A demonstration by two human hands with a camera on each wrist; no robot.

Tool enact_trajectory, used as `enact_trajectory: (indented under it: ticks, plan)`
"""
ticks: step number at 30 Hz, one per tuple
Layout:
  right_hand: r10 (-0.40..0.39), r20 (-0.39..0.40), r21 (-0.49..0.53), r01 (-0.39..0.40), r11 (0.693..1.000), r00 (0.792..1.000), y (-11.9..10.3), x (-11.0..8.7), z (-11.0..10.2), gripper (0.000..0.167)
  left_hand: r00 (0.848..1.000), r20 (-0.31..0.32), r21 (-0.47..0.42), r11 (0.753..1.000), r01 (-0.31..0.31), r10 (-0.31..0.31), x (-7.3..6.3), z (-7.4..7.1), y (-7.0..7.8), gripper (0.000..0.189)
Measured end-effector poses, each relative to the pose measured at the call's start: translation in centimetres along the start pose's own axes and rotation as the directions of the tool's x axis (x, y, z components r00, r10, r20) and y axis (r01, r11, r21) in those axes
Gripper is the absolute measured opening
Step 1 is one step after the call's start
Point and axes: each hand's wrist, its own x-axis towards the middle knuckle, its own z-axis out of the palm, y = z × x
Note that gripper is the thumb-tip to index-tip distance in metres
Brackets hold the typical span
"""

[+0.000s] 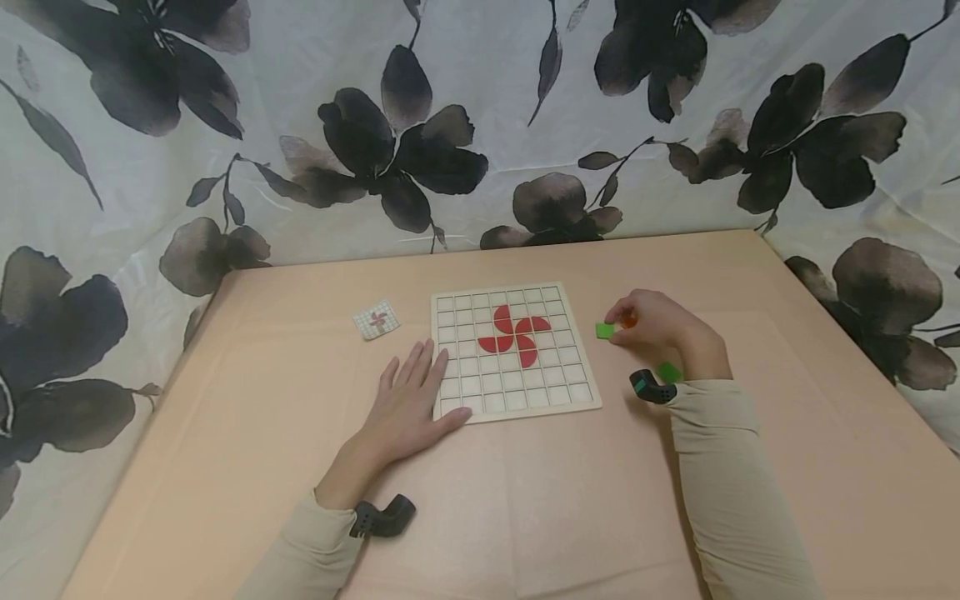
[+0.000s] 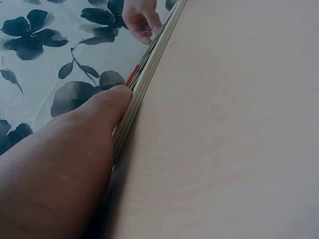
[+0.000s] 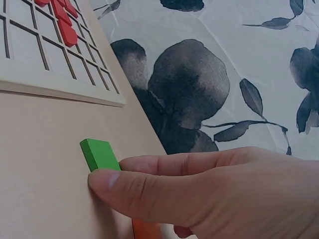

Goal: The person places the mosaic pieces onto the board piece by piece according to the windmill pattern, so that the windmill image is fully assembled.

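My right hand [image 1: 660,323] pinches a green square tile [image 3: 102,155] between thumb and fingers, just right of the white gridded board [image 1: 564,372]. Partly hidden by that hand is an orange piece [image 1: 628,320]; whether the hand touches it I cannot tell. Another green piece [image 1: 667,372] shows beside the right wrist. Spread over the board's left edge, my left hand [image 1: 408,407] rests with its fingers straight and the thumb at the near left corner. Red quarter-round pieces [image 1: 528,353] form a pinwheel on the grid.
A small card [image 1: 375,322] printed with a red pinwheel on a grid lies left of the board. The table has a peach cover [image 1: 480,508]. Behind and beside it hangs a white cloth [image 1: 495,75] with dark flowers. Both wrists wear black devices [image 1: 384,517].
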Motion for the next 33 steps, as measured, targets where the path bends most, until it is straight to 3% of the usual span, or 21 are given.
enact_trajectory:
  ticks: [13, 28, 33]
  plan:
    - [-0.001, -0.026, 0.004, 0.001, 1.0, 1.0, -0.8, 0.2, 0.2, 0.032, 1.0, 0.0, -0.006, 1.0, -0.001, 0.001, 0.0, 0.0, 0.0, 0.092]
    - [-0.115, -0.029, -0.06, 0.113, 0.992, 0.993, -7.1, 0.7, 1.4, 0.023, 1.0, 0.017, 0.003, 1.0, 0.012, -0.012, 0.2, 0.2, -0.1, 0.094]
    - [-0.217, -0.01, -0.126, 0.214, 0.969, 0.976, -8.6, 0.9, 2.3, 0.023, 1.0, 0.009, 0.003, 1.0, 0.004, -0.004, 0.1, 0.3, -0.2, 0.093]
